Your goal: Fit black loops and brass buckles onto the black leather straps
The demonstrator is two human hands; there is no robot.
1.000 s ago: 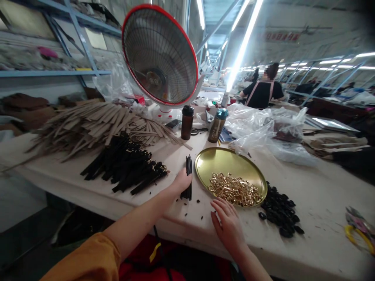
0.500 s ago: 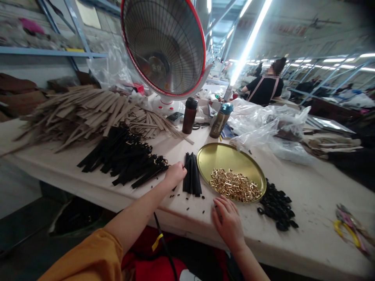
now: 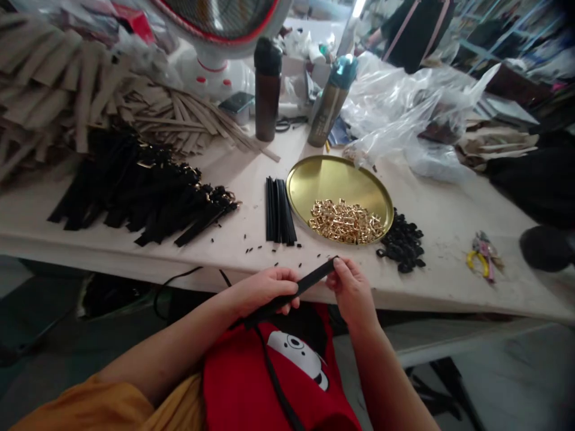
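Observation:
Both hands hold one black strap over my lap, just below the table's front edge. My left hand is wrapped round its middle. My right hand pinches its upper end. On the table right above lies a small bundle of black straps. Beside that sits a round gold tray with a heap of gold metal fittings. A pile of small black pieces lies to the tray's right.
A large pile of black straps with gold ends lies at the left, with tan strips behind. Two bottles, a heater base, scissors and plastic bags stand at the back. Pliers lie at the right. A person works farther off.
My left hand left the strap bundle on the table and both hands came down to my lap, now holding a single black strap. The view tilted down.

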